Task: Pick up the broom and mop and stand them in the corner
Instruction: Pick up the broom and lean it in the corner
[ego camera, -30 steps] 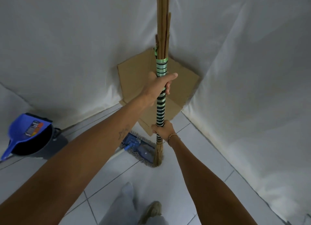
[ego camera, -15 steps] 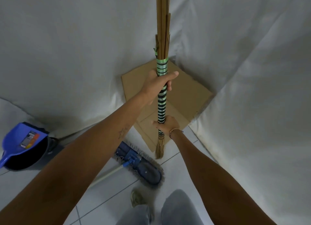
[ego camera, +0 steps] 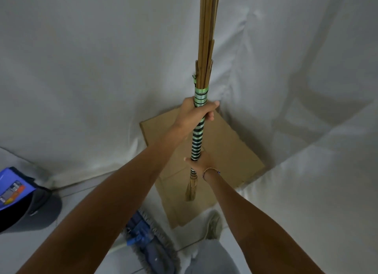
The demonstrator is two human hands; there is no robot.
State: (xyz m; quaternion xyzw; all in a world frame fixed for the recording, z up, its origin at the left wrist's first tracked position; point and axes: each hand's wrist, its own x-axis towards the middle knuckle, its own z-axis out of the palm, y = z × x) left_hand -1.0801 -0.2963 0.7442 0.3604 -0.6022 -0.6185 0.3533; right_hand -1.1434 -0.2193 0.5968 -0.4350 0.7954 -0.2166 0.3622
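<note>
I hold a stick broom (ego camera: 197,138) upright with both hands, its green-and-black banded handle in the middle of the view. My left hand (ego camera: 194,115) grips the upper part of the banding. My right hand (ego camera: 201,161) grips lower down, just above a small straw tuft at the end. The broom's long brown sticks rise out of the top of the frame. It hangs over a sheet of cardboard (ego camera: 229,148) lying in the corner. A blue flat mop (ego camera: 149,243) lies on the tiled floor near my feet, its white handle running left.
White cloth covers both walls meeting at the corner (ego camera: 223,101). A dark bucket (ego camera: 34,210) with a blue dustpan (ego camera: 12,187) on it stands at the left. My shoe (ego camera: 213,225) rests at the cardboard's near edge.
I have stepped closer to the corner, so the cardboard and mop head now lie nearer under me. The broom stays upright in both hands, now over the cardboard.
</note>
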